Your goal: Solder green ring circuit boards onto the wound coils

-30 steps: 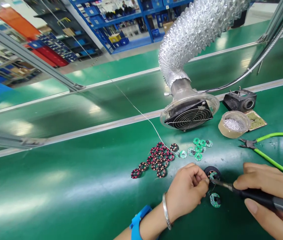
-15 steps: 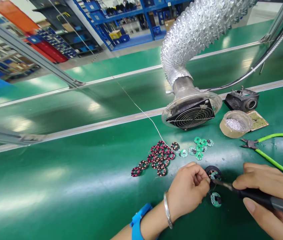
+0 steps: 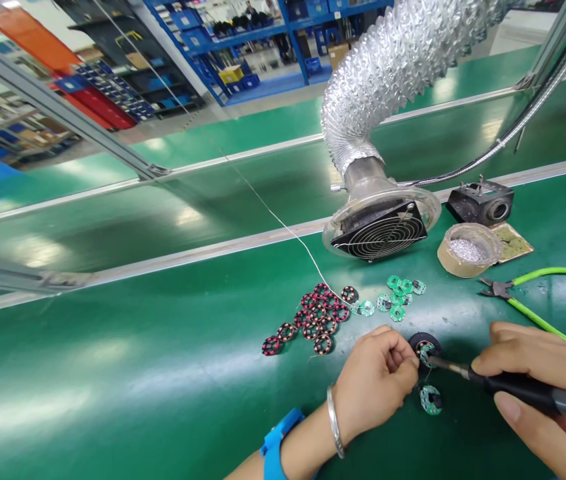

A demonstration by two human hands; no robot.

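My right hand [image 3: 545, 387] grips a soldering iron [image 3: 517, 393] by its dark handle. The iron's tip meets, or nearly meets, a small round green circuit board [image 3: 425, 352] seated in a black round holder [image 3: 419, 339]. At the holder's left side, my left hand [image 3: 383, 370] is closed in a pinch; whatever lies between its fingertips is too small to make out. Just below the holder, another green circuit board [image 3: 431, 400] with a black part on it lies on the bench.
Several copper-wound coils [image 3: 320, 313] and green boards [image 3: 397, 297] lie beyond my hands. A thin solder wire [image 3: 307, 250] hangs down among them. Behind are a fume extractor [image 3: 383, 230], a tub of metal bits [image 3: 467, 250], a sponge [image 3: 511, 241], a black stand [image 3: 480, 200] and green-handled cutters [image 3: 497, 288].
The soldering iron and my right hand have shifted slightly to the right. My left hand keeps its pinch beside the holder. The whole view has moved a little.
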